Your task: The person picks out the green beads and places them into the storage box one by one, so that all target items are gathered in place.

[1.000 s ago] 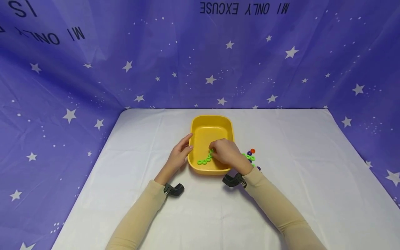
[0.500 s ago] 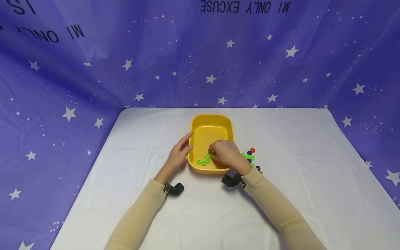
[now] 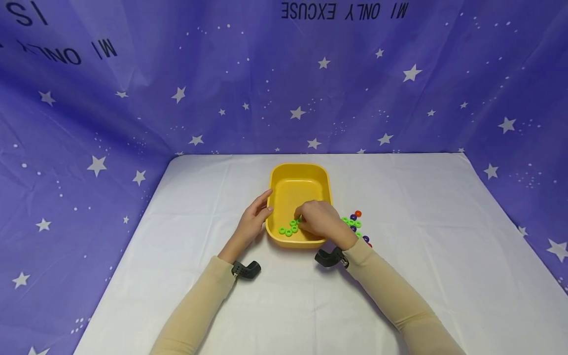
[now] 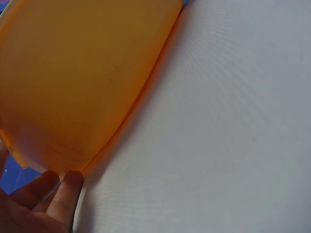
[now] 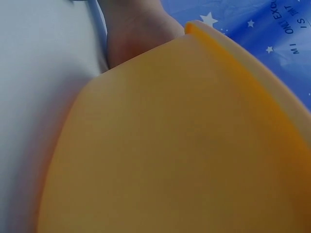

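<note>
L hand (image 3: 251, 221): fingers mostly straight, against tray (image 3: 297, 244) L side.
R hand (image 3: 320, 217): fingers curled, inside tray; can't tell if pinching.
Green rings (image 3: 289, 234): several in tray, near end.
Loose rings (image 3: 366, 238): mixed cols., R of tray; prob. remainder, est. part-way.

Right hand (image 3: 321, 218): fingertips hidden | yellow tray (image 3: 298, 244): cut off, 2 wrist views

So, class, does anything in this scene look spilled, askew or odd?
Nothing looks damaged. Mixed-colour rings lie loose on the white cloth, outside the yellow tray, possibly spilled or set aside; the backdrop lettering reads wrong way round.
</note>
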### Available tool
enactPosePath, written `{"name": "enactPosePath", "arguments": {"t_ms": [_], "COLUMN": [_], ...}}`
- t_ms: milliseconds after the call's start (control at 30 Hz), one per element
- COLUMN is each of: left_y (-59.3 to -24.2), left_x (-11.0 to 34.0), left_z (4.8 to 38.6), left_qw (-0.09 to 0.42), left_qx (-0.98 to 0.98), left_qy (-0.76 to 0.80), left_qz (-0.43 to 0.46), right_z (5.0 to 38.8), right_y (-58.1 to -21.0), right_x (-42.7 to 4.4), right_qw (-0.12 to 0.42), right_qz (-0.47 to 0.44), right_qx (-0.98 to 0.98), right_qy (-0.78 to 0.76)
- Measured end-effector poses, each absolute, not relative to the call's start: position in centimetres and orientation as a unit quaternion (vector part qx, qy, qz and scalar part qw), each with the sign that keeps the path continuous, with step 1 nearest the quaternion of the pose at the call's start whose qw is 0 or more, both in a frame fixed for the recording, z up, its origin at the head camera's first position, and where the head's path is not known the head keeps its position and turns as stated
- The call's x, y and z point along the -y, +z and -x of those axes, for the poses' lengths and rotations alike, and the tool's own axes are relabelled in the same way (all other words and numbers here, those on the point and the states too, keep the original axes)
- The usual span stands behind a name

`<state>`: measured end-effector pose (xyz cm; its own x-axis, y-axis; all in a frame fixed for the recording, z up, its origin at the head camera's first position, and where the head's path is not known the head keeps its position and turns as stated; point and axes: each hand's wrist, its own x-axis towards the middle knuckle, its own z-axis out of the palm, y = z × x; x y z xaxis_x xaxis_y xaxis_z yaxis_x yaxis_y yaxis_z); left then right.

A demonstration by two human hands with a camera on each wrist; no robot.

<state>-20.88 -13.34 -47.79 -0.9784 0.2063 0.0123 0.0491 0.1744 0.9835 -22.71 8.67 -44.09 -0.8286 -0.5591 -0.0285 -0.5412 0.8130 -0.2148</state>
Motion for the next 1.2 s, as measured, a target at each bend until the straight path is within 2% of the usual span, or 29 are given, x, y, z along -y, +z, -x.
{"name": "enactPosePath", "arguments": {"t_ms": [167,267,500,633,833,933,1200], "left_y": [-45.8,-45.8,-48.9,-48.9,-45.5,-45.5,-45.6], "left_x": [13.0,12.9,12.7,12.5,12.6,12.8,13.0], "left_z": [19.7,19.6,21.2,21.2,19.6,19.6,19.7], "left_qw": [0.064,0.063,0.062,0.054,0.067,0.068,0.068], "left_qx": [-0.767,-0.766,-0.763,-0.765,-0.764,-0.763,-0.762], "left_qy": [0.633,0.633,0.638,0.636,0.637,0.638,0.639], "left_qz": [-0.088,-0.093,-0.08,-0.08,-0.084,-0.083,-0.075], "right_z": [22.5,22.5,22.6,22.7,22.8,22.8,22.5], "right_y": [-44.0,-44.1,-44.0,-43.4,-42.1,-41.6,-41.9], "right_x": [-8.8,-8.9,-9.5,-10.2,-12.5,-14.2,-19.0], "right_qw": [0.041,0.042,0.051,0.049,-0.023,-0.062,-0.076], "right_qz": [0.292,0.289,0.283,0.298,0.309,0.299,0.256], "right_qx": [-0.95,-0.95,-0.948,-0.93,-0.903,-0.897,-0.911], "right_qy": [-0.104,-0.109,-0.139,-0.207,-0.297,-0.32,-0.315]}}
